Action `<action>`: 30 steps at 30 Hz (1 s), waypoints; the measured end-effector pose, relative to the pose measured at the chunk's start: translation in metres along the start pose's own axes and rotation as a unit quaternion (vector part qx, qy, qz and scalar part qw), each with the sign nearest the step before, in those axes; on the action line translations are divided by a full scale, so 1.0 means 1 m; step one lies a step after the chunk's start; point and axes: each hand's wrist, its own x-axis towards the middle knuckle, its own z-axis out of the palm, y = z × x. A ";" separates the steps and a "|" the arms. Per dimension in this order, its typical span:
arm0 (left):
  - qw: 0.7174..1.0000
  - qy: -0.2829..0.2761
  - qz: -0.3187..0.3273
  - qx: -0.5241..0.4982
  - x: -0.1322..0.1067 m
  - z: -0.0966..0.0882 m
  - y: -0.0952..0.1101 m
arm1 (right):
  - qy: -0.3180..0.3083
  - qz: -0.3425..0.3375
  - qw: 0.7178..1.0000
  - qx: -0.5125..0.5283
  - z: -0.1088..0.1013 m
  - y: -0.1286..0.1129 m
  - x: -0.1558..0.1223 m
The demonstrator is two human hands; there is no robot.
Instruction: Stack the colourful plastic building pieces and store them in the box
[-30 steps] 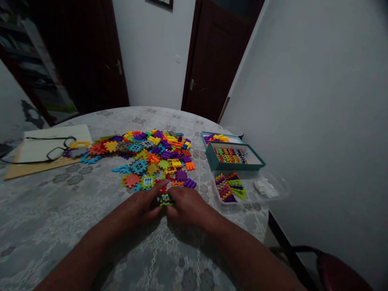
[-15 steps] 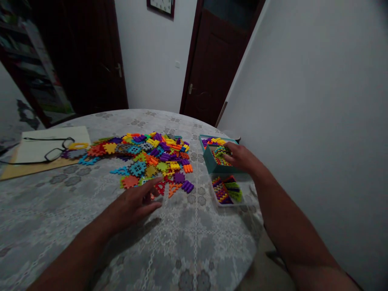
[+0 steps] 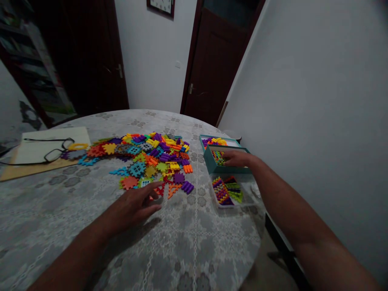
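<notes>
My left hand (image 3: 138,204) hovers over the tablecloth at the near edge of a pile of colourful plastic building blocks (image 3: 163,157). Its fingers are apart and hold nothing; a red triangular block (image 3: 160,189) lies just beyond the fingertips. My right hand (image 3: 238,158) reaches down into a teal box (image 3: 214,162), its fingers close together. Rows of green, yellow and red joined blocks (image 3: 217,157) fill the box's left part. The fingertips are low inside, and whatever they hold is hidden.
Behind the teal box lies a shallow teal tray (image 3: 235,142) with purple and yellow blocks. In front stands a clear plastic container (image 3: 226,206) with joined strips. Eyeglasses (image 3: 54,155) rest on paper (image 3: 33,151) at the left. The round table's edge and a chair are at the lower right.
My right hand has moved lower into the teal box; the green piece seen at its fingers before is no longer distinguishable. The clear container's strips show slightly shifted. My left hand has hardly moved.
</notes>
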 end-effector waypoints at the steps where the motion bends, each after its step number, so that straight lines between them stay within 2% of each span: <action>1: 1.000 -0.003 0.000 0.001 0.000 -0.001 0.001 | -0.046 0.010 0.999 0.018 -0.003 -0.001 0.002; 2: 1.000 -0.005 -0.002 0.002 0.000 -0.002 0.002 | -0.079 0.022 0.996 0.035 -0.006 -0.002 0.002; 5: 1.000 -0.011 -0.010 0.009 -0.001 -0.004 0.004 | -0.119 0.055 0.988 0.087 -0.007 -0.002 0.002; 9: 1.000 -0.020 -0.005 0.018 -0.002 -0.005 0.007 | -0.180 0.069 0.962 0.194 0.003 0.006 0.002; 12: 0.999 -0.028 -0.005 0.022 -0.002 -0.006 0.009 | -0.192 0.076 0.944 0.259 0.011 0.018 0.005; 14: 0.999 -0.027 -0.004 0.017 -0.002 -0.007 0.010 | -0.182 0.076 0.942 0.273 0.014 0.024 0.008; 18: 1.000 -0.025 0.003 0.014 -0.002 -0.006 0.007 | -0.178 0.081 0.950 0.243 0.015 0.029 0.012; 21: 0.999 -0.024 0.010 0.028 -0.002 -0.004 0.003 | -0.172 0.092 0.967 0.167 0.014 0.031 0.015; 25: 0.999 -0.008 0.021 0.049 -0.002 -0.003 0.003 | -0.126 0.079 0.987 0.062 0.016 0.031 0.016; 28: 0.998 0.023 0.010 0.062 -0.002 -0.006 0.004 | -0.102 0.075 0.991 0.035 0.022 0.030 0.011; 30: 0.994 0.074 -0.008 0.079 -0.003 -0.010 0.004 | -0.073 0.068 0.994 0.031 0.028 0.031 0.008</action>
